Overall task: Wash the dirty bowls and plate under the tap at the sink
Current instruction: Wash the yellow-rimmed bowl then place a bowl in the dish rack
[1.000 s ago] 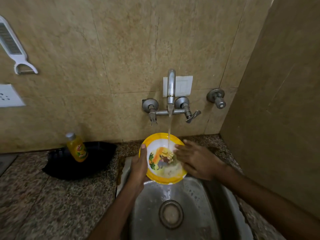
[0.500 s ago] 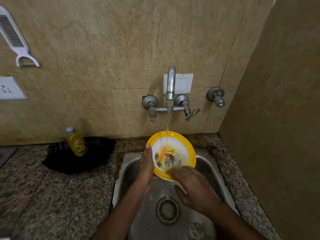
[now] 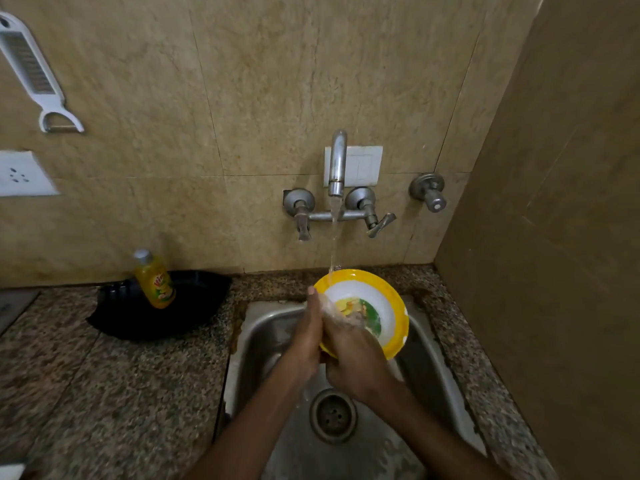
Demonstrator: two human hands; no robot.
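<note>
A yellow-rimmed bowl (image 3: 384, 306) with a white inside and a cartoon picture is held tilted over the steel sink (image 3: 263, 327). Water runs from the wall tap (image 3: 337, 164) onto the bowl's upper left rim. My left hand (image 3: 308, 334) grips the bowl's left edge, thumb up along the rim. My right hand (image 3: 353, 362) lies over the bowl's lower left part, its fingers pressed flat on the wet inside. No other bowl or plate shows in the sink.
A yellow dish-soap bottle (image 3: 156, 280) stands on a black tray (image 3: 201, 306) on the granite counter (image 3: 104, 393) left of the sink. The drain (image 3: 333, 415) lies under my wrists. A brown wall (image 3: 554, 237) closes the right side. A white peeler (image 3: 33, 71) hangs on the tiles.
The bowl has shifted right and turned, so the picture sits differently. My right hand moved from the bowl's right side to its lower left, close against my left hand.
</note>
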